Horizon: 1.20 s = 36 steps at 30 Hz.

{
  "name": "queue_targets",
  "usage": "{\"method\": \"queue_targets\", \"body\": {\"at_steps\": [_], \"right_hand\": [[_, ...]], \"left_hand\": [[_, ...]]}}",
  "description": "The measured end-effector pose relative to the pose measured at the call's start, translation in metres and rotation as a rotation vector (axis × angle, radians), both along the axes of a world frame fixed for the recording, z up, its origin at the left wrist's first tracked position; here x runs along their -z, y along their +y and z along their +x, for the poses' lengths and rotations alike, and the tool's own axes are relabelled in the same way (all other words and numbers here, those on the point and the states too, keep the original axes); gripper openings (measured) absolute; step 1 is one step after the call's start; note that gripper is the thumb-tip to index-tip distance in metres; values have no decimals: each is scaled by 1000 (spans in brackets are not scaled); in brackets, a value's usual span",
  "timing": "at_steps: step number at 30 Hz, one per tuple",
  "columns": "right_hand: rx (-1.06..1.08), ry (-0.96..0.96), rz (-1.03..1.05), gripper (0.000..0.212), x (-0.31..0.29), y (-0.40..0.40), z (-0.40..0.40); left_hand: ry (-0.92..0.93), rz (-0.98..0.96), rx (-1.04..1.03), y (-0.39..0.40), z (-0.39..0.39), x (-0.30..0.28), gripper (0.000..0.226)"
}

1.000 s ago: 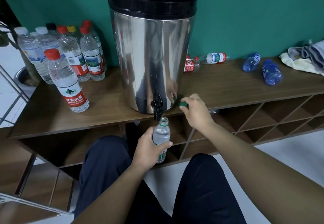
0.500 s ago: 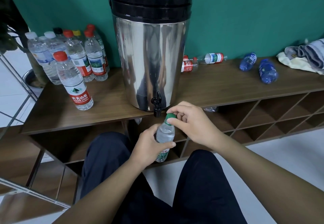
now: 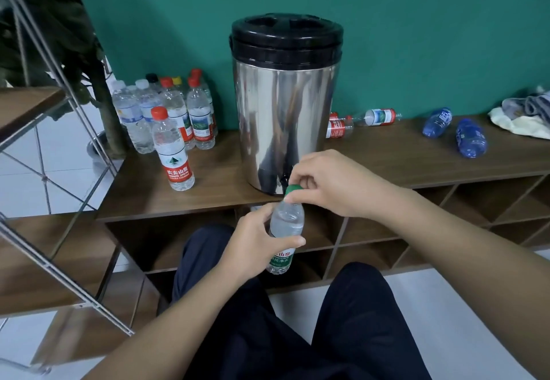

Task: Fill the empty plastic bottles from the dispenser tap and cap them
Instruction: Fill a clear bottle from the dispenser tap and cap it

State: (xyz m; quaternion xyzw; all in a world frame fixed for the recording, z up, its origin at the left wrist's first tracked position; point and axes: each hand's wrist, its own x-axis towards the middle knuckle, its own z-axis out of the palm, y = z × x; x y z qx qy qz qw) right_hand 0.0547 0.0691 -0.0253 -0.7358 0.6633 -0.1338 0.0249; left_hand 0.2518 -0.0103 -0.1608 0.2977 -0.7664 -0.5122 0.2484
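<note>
Below the front edge of the wooden shelf [image 3: 387, 159], just in front of the steel dispenser [image 3: 285, 123], the left hand [image 3: 253, 245] grips a clear water-filled bottle [image 3: 286, 224] with a green label around its middle, holding it upright over the person's lap. The right hand [image 3: 330, 183] pinches the green cap [image 3: 293, 190] on the bottle's neck, its fingers curled over the top and hiding most of the dispenser's tap. Left of the dispenser, a cluster of capped upright bottles [image 3: 166, 111] stands near the green wall, and 1 red-capped bottle [image 3: 172, 150] stands apart from them, closer to the shelf's front edge. Right of the dispenser, 2 red-labelled bottles [image 3: 378, 117] lie on their sides near the wall. Farther right lie 2 blue bottles [image 3: 470, 138], also on their sides, and beyond them a heap of cloths [image 3: 523, 114] sits at the shelf's far end.
</note>
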Motion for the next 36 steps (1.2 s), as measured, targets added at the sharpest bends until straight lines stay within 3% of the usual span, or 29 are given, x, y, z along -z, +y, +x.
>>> {"method": "queue_targets", "body": {"at_steps": [5, 9, 12, 22, 28, 30, 34, 36], "right_hand": [[122, 160, -93, 65, -10, -17, 27], [-102, -113, 31, 41, -35, -31, 33], [-212, -38, 110, 40, -49, -47, 40], [-157, 15, 36, 21, -54, -122, 72], [86, 168, -220, 42, -44, -167, 100], [125, 113, -258, 41, -34, -180, 103], [124, -190, -321, 28, -5, -196, 102], [161, -229, -305, 23, 6, -204, 103]], "left_hand": [[29, -26, -75, -4, 14, -16, 60], [82, 9, -85, -26, 31, -31, 55], [106, 4, -85, -44, 44, -39, 57], [133, -83, -263, -94, 63, -49, 62], [146, -226, -511, -124, 41, -56, 66], [123, -248, -572, -135, 35, -54, 74], [139, -207, -578, -153, 27, -46, 67], [129, -191, -574, -161, 25, -43, 64]]}}
